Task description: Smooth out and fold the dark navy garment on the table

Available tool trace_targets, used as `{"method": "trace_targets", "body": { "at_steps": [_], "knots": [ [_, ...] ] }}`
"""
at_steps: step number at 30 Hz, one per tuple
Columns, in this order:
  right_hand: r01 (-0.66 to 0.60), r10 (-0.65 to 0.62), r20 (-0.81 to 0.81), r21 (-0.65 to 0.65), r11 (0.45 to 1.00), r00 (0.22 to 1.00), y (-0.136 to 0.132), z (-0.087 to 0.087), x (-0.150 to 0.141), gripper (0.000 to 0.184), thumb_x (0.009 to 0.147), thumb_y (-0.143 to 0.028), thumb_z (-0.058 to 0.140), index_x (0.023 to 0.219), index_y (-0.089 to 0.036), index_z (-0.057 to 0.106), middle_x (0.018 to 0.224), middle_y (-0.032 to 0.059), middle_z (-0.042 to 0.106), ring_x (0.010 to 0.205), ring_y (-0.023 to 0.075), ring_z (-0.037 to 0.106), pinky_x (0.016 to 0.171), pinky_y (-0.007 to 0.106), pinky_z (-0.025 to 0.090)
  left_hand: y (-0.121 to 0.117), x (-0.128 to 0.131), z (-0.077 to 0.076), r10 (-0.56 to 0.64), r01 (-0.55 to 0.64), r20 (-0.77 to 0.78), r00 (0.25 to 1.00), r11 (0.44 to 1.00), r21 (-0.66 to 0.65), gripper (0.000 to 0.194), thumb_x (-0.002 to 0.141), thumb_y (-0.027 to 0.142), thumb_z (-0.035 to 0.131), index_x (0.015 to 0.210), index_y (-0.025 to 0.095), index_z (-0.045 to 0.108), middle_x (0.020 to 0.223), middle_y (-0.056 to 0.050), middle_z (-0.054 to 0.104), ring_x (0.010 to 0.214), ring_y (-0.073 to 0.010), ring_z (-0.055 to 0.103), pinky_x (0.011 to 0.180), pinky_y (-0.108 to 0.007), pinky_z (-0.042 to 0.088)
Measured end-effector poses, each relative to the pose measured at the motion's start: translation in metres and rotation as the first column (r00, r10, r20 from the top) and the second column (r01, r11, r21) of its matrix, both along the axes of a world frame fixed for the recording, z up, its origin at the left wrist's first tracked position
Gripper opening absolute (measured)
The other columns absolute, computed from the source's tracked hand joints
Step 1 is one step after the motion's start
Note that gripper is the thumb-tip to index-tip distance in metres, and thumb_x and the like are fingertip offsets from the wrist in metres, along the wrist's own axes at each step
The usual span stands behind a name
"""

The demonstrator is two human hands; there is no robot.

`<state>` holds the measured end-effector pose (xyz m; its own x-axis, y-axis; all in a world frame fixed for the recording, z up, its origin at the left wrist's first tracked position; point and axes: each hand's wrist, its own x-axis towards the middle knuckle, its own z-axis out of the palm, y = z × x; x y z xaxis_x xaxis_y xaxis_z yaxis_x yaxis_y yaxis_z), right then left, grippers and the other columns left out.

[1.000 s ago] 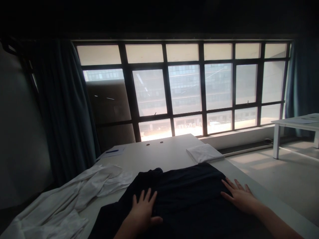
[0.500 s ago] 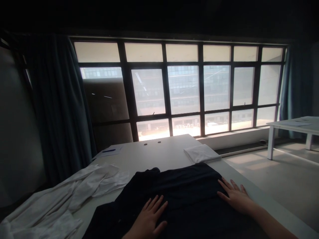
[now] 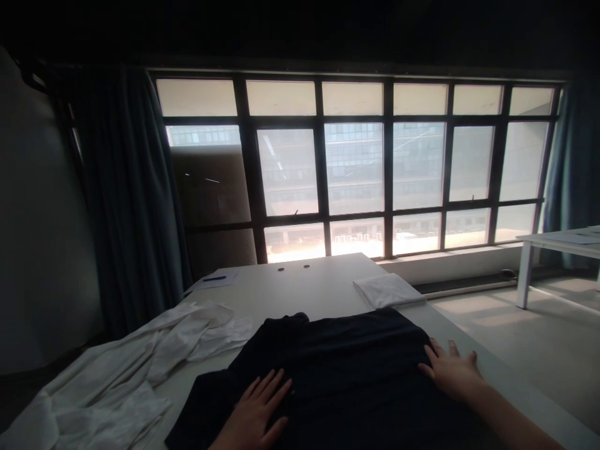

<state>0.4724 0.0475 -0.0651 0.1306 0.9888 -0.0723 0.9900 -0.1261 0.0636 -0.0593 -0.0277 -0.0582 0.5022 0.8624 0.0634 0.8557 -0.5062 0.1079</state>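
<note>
The left hand (image 3: pixel 253 409) lies flat on the lower part of a black garment (image 3: pixel 347 369), fingers spread and open, pressing on the cloth without gripping it. The right hand (image 3: pixel 452 372) rests on the garment's right edge, its fingers likewise spread and open, with no fold of cloth held. The garment lies spread on a white desk (image 3: pixel 319 281), its hem or collar cannot be told in the low light, and its lower end runs out of view at the bottom of the frame.

A crumpled white garment (image 3: pixel 135 356) lies on the desk left of the black garment, close beside it and trailing over the near left edge. A folded white cloth (image 3: pixel 389 290) sits just beyond the black garment, near the desk's right edge. Farther along the desk, toward the far left, a sheet of paper (image 3: pixel 215 280) carries a blue pen (image 3: pixel 214 279). Two round grommet holes (image 3: pixel 293 267) mark the far end of the desk, which stops short of a wide steel-framed window (image 3: pixel 351 169)
</note>
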Motion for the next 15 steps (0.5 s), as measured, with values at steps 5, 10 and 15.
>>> {"method": "trace_targets", "body": {
  "at_steps": [5,10,15],
  "knots": [
    [-0.309,0.319,-0.121,0.101,0.946,0.94,-0.027,0.002,-0.093,0.063,0.096,-0.056,0.036,0.153,-0.031,0.042,0.167,0.0051,0.02,0.15,0.047,0.019,0.109,0.081,0.014,0.0,0.005,0.005,0.032,-0.032,0.002,0.999,0.999,-0.027,0.062,0.101,0.065,0.039,0.156,0.05,0.016,0.166,0.005,0.018,0.152,-0.0328,0.026,0.121,-0.062,0.024],
    [-0.379,0.381,-0.291,0.067,0.923,0.878,-0.04,-0.01,-0.14,0.08,0.091,-0.079,0.026,0.159,-0.035,0.026,0.168,0.0024,0.015,0.152,0.0471,0.006,0.108,0.083,-0.004,0.0,0.004,0.017,0.045,-0.043,0.026,0.999,0.997,-0.069,0.06,0.101,0.065,0.038,0.156,0.048,0.02,0.167,0.003,0.019,0.153,-0.0317,0.023,0.123,-0.06,0.02],
    [-0.423,0.43,-0.317,0.095,0.901,0.845,-0.013,-0.004,-0.13,0.079,0.091,-0.08,0.027,0.158,-0.037,0.027,0.167,0.0027,0.018,0.153,0.044,0.01,0.11,0.082,-0.006,0.016,-0.001,0.017,0.058,-0.053,0.088,0.994,0.997,-0.054,0.06,0.099,0.063,0.045,0.154,0.046,0.031,0.165,0.003,0.029,0.151,-0.0293,0.029,0.124,-0.055,0.02]
  ]
}}
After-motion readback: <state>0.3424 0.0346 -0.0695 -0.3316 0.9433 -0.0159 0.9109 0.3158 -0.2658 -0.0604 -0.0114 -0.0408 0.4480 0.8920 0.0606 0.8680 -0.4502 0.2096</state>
